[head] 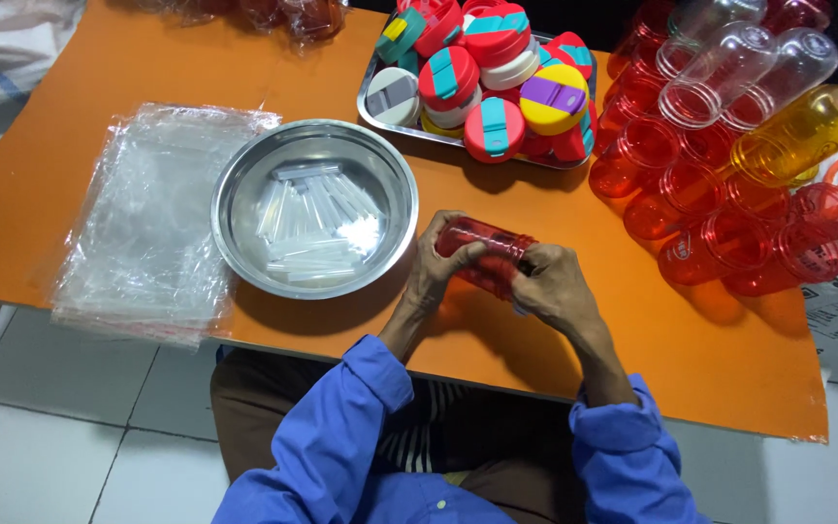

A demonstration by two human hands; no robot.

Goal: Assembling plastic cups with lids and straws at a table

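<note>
A translucent red plastic bottle (490,255), uncapped, is clasped sideways between the left hand (435,264) and right hand (555,283) above the orange table (632,340), while many bare bottles (729,194) lie stacked alongside.

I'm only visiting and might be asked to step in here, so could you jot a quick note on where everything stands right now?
Left hand and right hand: both grip one red plastic bottle, held sideways just above the orange table.
Steel bowl to the left holds clear plastic pieces. Stack of clear bags lies further left.
Tray of coloured lids sits at the back.
Pile of bottles, mostly red, some clear, one yellow, lies to the right.
Done: no capped bottle shows anywhere.
Left: the held bottle has no lid on; the pile's bottles are open.
</note>
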